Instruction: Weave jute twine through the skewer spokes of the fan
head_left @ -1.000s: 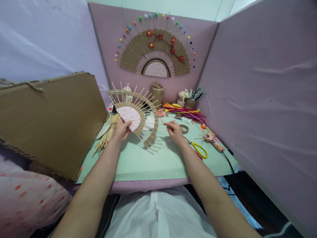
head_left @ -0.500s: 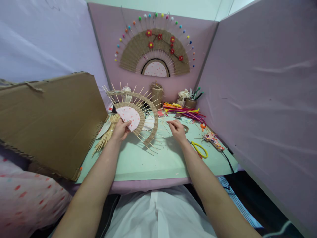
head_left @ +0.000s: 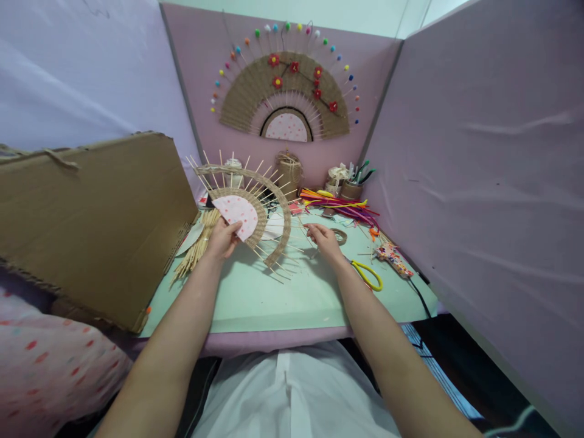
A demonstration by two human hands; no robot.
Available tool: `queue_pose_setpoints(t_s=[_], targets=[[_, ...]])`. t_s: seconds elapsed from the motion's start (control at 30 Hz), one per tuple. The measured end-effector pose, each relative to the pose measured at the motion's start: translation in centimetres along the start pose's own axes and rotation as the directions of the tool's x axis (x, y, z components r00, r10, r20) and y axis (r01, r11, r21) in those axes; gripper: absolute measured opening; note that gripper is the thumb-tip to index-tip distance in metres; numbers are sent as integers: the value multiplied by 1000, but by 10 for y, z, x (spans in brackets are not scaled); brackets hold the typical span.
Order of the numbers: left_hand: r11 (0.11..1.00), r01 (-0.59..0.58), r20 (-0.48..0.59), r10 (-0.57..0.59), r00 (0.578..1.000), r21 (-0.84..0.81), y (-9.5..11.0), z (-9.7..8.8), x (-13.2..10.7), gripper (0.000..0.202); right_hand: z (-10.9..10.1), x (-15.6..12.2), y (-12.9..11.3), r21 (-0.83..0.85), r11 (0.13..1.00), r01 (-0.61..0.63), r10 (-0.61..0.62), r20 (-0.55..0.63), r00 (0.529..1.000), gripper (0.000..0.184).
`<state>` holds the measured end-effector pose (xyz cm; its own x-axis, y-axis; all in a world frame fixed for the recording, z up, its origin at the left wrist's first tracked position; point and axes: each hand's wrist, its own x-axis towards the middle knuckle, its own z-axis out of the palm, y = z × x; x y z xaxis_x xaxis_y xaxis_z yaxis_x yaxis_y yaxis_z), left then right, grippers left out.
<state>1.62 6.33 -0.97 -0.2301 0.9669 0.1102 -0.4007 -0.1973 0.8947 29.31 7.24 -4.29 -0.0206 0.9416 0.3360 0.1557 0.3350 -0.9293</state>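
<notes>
My left hand (head_left: 223, 238) grips a half-made fan (head_left: 261, 226) at its lower edge, thumb on the pink-dotted white half-round centre (head_left: 238, 213). Thin wooden sticks radiate from that centre, with one brown woven band close around it and a second arched band (head_left: 286, 222) farther out. Right of the fan, my right hand (head_left: 323, 238) is closed in a pinch at the stick tips. Whether a stick end or a thin strand lies between its fingertips is too small to make out. A brown ring-shaped roll (head_left: 340, 236) lies just behind this hand.
Yellow-handled scissors (head_left: 368, 277) and a patterned glue gun (head_left: 395, 260) with a black cord lie on the right. Bundled sticks (head_left: 198, 250) rest beside a cardboard sheet (head_left: 91, 225) at left. Colourful pipe cleaners (head_left: 340, 204) and jars stand behind. A finished fan (head_left: 255, 91) hangs on the back panel.
My right hand has shifted slightly left, toward the fan's stick tips, uncovering more of the brown roll. The fan in my left hand has moved very slightly left.
</notes>
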Motion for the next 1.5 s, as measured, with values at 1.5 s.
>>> queue_pose_setpoints(t_s=[1.5], targets=[[956, 112, -29, -125, 992, -273, -21, 8, 0, 32, 13, -10, -3, 17, 996, 93, -95, 172, 981, 30]])
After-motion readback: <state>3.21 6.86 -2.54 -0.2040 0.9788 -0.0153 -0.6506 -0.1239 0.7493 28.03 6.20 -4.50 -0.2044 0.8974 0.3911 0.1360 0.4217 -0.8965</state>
